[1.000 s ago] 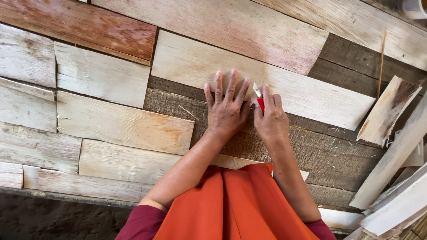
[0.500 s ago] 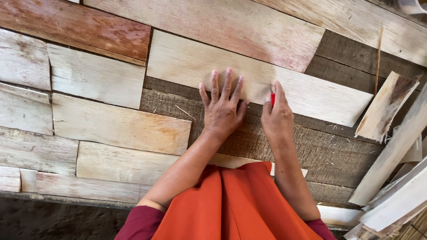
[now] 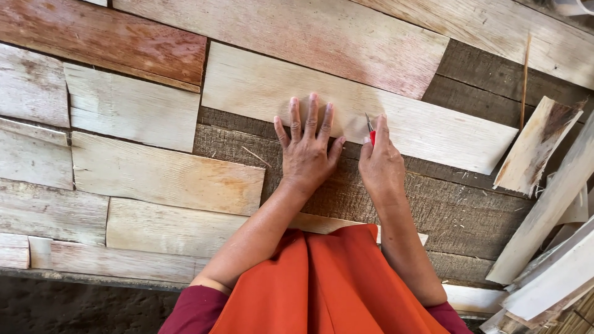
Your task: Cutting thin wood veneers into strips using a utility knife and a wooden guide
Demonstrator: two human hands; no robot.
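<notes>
**Knife at pale veneer sheet, left hand pressing flat**

The left hand (image 3: 307,154) lies flat with fingers spread, fingertips on the lower edge of a long pale veneer sheet (image 3: 260,86), palm on the dark plank (image 3: 458,210) below it. The right hand (image 3: 380,164), just beside the left, has its grip closed around a red-handled knife (image 3: 370,128), the blade tip touching the sheet's lower edge. Further pale sheets (image 3: 167,176) lie left of that sheet. Loose wood strips (image 3: 535,145) lie to its right. Orange cloth (image 3: 328,284) covers the lap.
</notes>
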